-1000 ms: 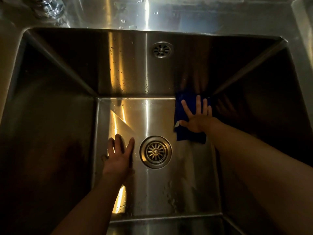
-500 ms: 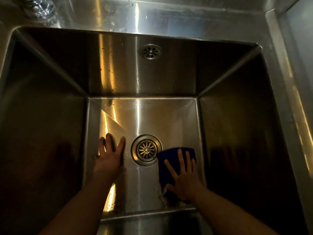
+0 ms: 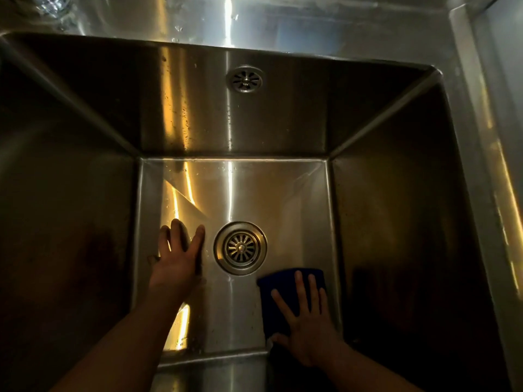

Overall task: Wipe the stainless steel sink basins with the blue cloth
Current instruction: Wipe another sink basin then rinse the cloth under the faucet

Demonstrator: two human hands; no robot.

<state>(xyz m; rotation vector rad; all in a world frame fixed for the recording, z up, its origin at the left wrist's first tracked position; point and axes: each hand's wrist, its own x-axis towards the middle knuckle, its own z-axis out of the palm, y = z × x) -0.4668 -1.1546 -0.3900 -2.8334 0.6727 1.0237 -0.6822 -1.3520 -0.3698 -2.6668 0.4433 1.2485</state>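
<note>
R grip [image 3: 309, 331] flat on cloth [image 3: 278, 280]

dark blue cloth [image 3: 285, 295], silver steel basin [image 3: 283, 193] with amber glints.

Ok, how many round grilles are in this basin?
2: the drain in the floor, up-left of the cloth, and the overflow high on the back wall. None looks hidden.

glossy brushed steel sink basin [image 3: 283, 193], shiny metal drain [image 3: 240, 248], matt blue cloth [image 3: 285, 290].
</note>
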